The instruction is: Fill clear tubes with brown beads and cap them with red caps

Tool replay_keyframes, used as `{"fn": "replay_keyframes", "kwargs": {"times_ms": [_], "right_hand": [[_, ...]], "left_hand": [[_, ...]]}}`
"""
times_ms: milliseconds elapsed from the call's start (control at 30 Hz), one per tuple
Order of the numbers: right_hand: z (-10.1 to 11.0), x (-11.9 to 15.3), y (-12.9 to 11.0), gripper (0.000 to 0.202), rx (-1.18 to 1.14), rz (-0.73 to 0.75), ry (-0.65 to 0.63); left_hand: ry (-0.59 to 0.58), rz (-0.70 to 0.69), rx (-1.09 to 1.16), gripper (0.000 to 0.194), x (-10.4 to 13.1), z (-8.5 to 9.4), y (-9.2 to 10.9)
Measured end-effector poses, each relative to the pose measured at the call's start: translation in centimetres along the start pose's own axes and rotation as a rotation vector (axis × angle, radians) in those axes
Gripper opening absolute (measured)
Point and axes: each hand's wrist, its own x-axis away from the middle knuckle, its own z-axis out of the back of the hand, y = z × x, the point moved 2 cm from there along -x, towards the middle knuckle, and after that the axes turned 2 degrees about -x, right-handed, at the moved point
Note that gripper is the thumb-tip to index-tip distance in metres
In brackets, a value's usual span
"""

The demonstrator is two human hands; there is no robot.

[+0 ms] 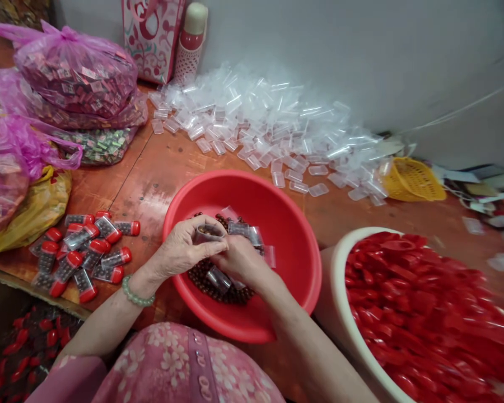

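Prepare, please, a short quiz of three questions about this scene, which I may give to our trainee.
1. What does the left hand hold above the red basin?
2. Where is the green beaded bracelet worn?
a) on the right wrist
b) on the left wrist
c) on both wrists
3. True or false: the white bucket with red pieces stands to the right of the basin.

Key: 1. A clear plastic container. 2. b. 3. True.

Basin (243,193) near front edge of worktop (151,162), beads (199,277) inside; bucket (340,260) to its right. Capped cases (82,238) left, bags (75,78) behind those. Loose cases (252,123) heaped along back edge.
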Motion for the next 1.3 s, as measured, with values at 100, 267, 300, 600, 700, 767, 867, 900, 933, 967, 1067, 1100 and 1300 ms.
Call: {"fn": "replay_keyframes", "kwargs": {"times_ms": [100,267,300,600,700,767,867,900,933,967,1067,1100,1300], "right_hand": [[3.7,0.9,-0.2,0.012,-0.229,-0.03,0.288],[6.6,1.9,-2.8,0.002,-0.543,0.122,0.594],[6.6,1.9,-3.2,0.002,-0.549,0.17,0.573],[6.2,1.5,-2.5,0.009,-0.575,0.266,0.379],[6.4,1.5,-2.1,0.012,-0.637,0.262,0.311],[6.5,1.4,-1.9,0.014,-0.682,0.24,0.308],[6.4,1.0,-1.3,0.02,-0.781,0.118,0.374],[6.3,0.8,-1.1,0.021,-0.838,0.062,0.4],[6.1,0.7,-0.8,0.021,-0.91,0.011,0.42],[6.0,0.5,-0.5,0.022,-0.987,-0.028,0.431],[5.6,0.1,0.0,0.025,-1.165,-0.056,0.431],[5.6,0.0,0.1,0.026,-1.19,-0.051,0.433],[5.5,-0.3,-1.3,0.025,-1.212,0.005,0.613]], "left_hand": [[-0.002,0.063,0.009,0.012,-0.2,-0.1,-0.2],[-0.011,0.134,0.066,0.016,-0.3,-0.4,-0.4],[-0.022,0.145,0.084,0.017,-0.4,-0.4,-0.5],[-0.115,0.233,0.156,0.027,-0.5,-0.5,-0.7],[-0.123,0.268,0.184,0.028,-0.6,-0.5,-0.7],[-0.118,0.272,0.207,0.029,-0.6,-0.5,-0.8],[-0.107,0.242,0.274,0.034,-0.6,-0.3,-0.9],[-0.105,0.227,0.299,0.037,-0.6,-0.2,-0.9],[-0.105,0.214,0.322,0.039,-0.6,-0.1,-0.9],[-0.108,0.205,0.345,0.041,-0.6,0.1,-0.9],[-0.146,0.2,0.428,0.046,-0.7,0.6,-0.7],[-0.17,0.206,0.461,0.047,-0.7,0.7,-0.7],[-0.286,0.242,0.563,0.048,-0.8,1.0,-0.6]]}}
